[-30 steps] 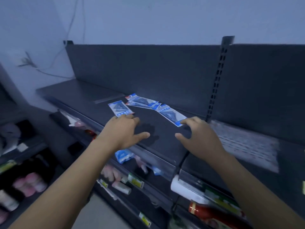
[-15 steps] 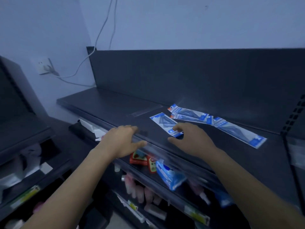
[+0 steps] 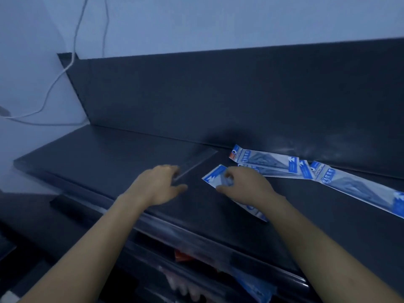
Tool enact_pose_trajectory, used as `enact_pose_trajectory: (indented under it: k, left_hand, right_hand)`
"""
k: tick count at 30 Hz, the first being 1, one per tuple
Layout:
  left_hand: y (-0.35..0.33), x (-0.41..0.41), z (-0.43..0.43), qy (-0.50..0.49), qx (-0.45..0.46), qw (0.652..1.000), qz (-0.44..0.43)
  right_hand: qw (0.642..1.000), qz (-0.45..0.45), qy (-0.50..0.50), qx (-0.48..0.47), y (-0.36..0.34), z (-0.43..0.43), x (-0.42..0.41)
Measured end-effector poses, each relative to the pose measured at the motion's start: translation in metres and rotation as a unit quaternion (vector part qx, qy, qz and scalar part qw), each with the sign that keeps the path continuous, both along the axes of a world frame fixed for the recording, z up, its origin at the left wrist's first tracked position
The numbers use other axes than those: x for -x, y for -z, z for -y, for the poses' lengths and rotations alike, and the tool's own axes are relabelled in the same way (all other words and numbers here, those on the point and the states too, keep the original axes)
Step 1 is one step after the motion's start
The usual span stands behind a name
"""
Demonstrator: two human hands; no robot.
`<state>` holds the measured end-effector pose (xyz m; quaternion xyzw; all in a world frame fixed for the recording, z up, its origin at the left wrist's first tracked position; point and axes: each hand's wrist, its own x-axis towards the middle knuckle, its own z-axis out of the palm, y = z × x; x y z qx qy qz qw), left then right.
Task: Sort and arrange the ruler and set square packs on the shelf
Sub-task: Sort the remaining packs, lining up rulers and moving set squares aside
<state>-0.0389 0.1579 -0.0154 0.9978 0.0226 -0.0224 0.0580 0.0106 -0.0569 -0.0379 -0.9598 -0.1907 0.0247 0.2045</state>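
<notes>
On the dark top shelf lie several blue-and-white ruler and set square packs. My right hand rests on the nearest pack, its fingertips curled onto the pack's far end. Two overlapping packs lie by the back panel, and a long pack slants away to the right. A clear ruler lies loose at the middle of the shelf. My left hand has its bent fingers at the ruler's near end and its thumb spread aside.
The shelf's dark back panel rises behind the packs. A white cable hangs down the wall at left. Lower shelves hold red and blue items under the front edge.
The view has moved closer and to the left. My left hand went forward from the shelf's front edge to the clear ruler. My right hand stayed on the nearest pack.
</notes>
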Motion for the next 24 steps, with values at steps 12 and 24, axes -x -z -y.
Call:
enact_pose_trajectory:
  k: [12, 24]
  left_hand:
    - [0.022, -0.131, -0.024, 0.118, 0.07, 0.989, -0.053]
    - [0.013, -0.177, -0.045, 0.118, 0.202, 0.96, -0.157]
  right_hand:
    - [0.992, -0.051, 0.101, 0.057, 0.002, -0.028, -0.045]
    - [0.962, -0.094, 0.245, 0.07, -0.006, -0.042, -0.046]
